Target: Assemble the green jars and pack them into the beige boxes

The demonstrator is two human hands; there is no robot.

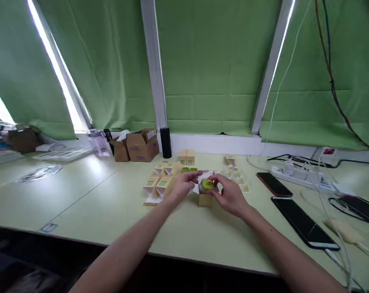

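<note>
"Any writing you can make out?"

"None word for word. The cardboard box [142, 146] at 10 o'clock from the green piece [207, 184] has a white label [151, 134] and faint purplish print, too small to read. The cartons [161, 184] at 9 o'clock have green panels on pale faces; any lettering on them is too tiny. The wall socket [328, 151], between 2 and 3 o'clock, shows a dark red patch, also illegible."

"Where exactly is that green piece?"

"Near the middle of the surface [111, 215], at the mouth of an open small box [205, 200] with white inner flaps. I can't tell how far inside it sits."

"And the hands?"

"The right hand [229, 196] pinches the green piece between thumb and fingers, its forearm coming in from 4 o'clock. The left hand [186, 184] reaches in from 8 o'clock, palm turned inward, fingers curved towards 3 o'clock beside the white flaps. Whether it grips them, I can't tell."

"What else lies close by?"

"A clear tray [237, 179] with yellow spots at 3 o'clock, two more green pieces [189, 169] at 10, and a pair of closed cartons [187, 156] at 11."
</note>
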